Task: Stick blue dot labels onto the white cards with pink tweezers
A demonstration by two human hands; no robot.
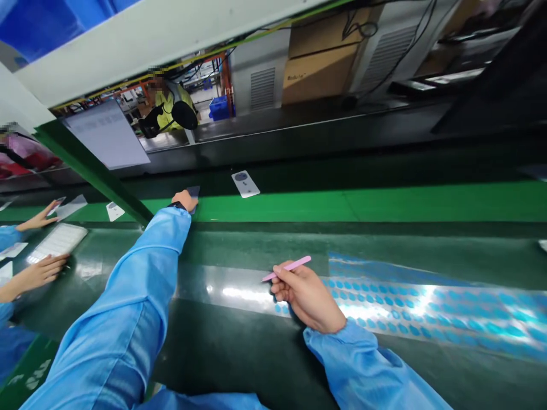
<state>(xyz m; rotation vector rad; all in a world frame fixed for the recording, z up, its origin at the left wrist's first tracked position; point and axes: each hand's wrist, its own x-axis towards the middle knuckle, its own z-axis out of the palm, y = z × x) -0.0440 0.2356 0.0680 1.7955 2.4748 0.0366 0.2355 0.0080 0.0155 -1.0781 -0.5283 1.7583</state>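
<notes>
My left hand (pixel 185 200) reaches out to the bright green belt (pixel 299 206), its fingers closed on a thin, translucent flat piece (pixel 194 193). A pink pen-like tool, perhaps tweezers (pixel 302 262), is gripped in my right hand (pixel 305 290), its thin tip pointing left. Beneath and right of that hand lies a clear sheet with rows of blue round stickers (pixel 384 307). A white card-like plate with a dark round mark (pixel 245 184) rests on the far edge of the belt, right of my left hand.
Another white plate (pixel 115 212) lies left of a green post (pixel 94 168). At the far left, a co-worker's hands (pixel 45 272) are near a white tray (pixel 60 240). A paper sheet (pixel 106 134) hangs behind the post. A shelf beam (pixel 179 34) crosses above.
</notes>
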